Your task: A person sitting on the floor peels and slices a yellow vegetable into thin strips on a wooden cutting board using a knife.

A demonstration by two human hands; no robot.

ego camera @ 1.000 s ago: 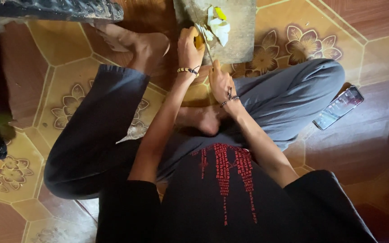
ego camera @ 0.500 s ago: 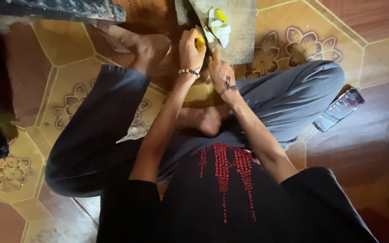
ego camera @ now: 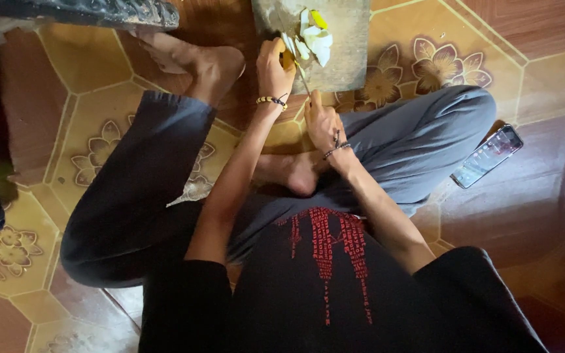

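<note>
- Sitting on the tiled floor (ego camera: 47,72) with one leg folded in, you kept the cutting board (ego camera: 351,49) just beyond your feet, so both arms could reach it without leaning.
- Your left hand (ego camera: 274,65) was curled around a small yellow piece of fruit (ego camera: 287,61) at the near left corner of the board, pinning it there so it would not slip.
- Your right hand (ego camera: 322,121) was clenched on the handle of a knife (ego camera: 303,82) just off the near edge, with the thin blade angled up toward the yellow piece.
- Pale cut slices (ego camera: 312,40) lay piled toward the middle of the board, clear of the blade; I could not tell what fruit it was.
- A phone (ego camera: 488,155) lay face up on the floor beside your right knee, well away from the cutting.
</note>
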